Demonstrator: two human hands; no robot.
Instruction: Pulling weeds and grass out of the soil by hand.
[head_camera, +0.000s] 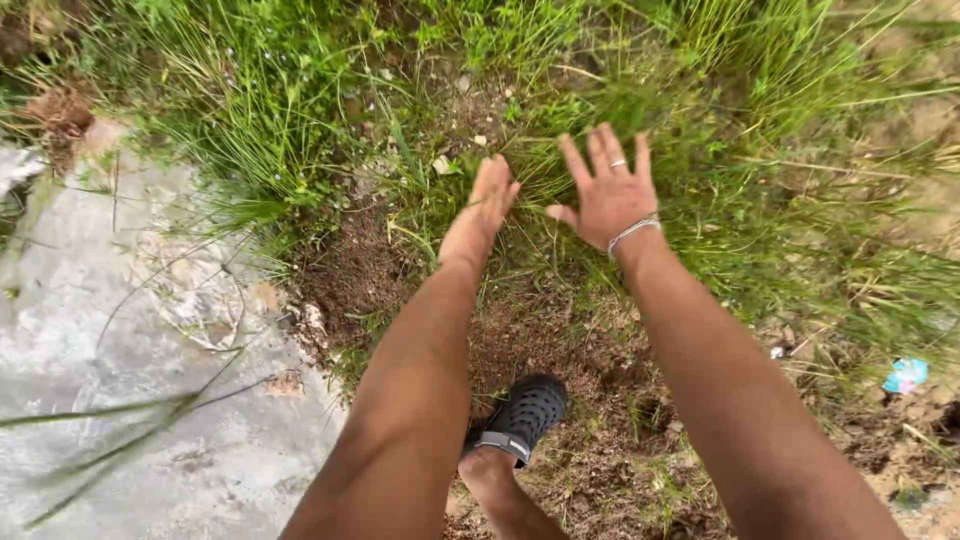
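Both my arms reach forward over a patch of tall green grass (700, 150). My left hand (482, 215) is edge-on with its fingers held together and straight, empty, just above the grass and bare soil. My right hand (606, 190) is spread wide with its back to me, a ring on one finger and a thin metal bracelet at the wrist. It holds nothing. The two hands are a short gap apart, neither gripping any blades. Below them my foot in a black perforated clog (523, 417) stands on brown dug soil (570, 340).
A grey concrete slab (120, 380) with cracks and a few long loose grass stems lies at the left. Thick grass fills the top and right. A small blue scrap of litter (905, 375) lies at the right edge on dry earth.
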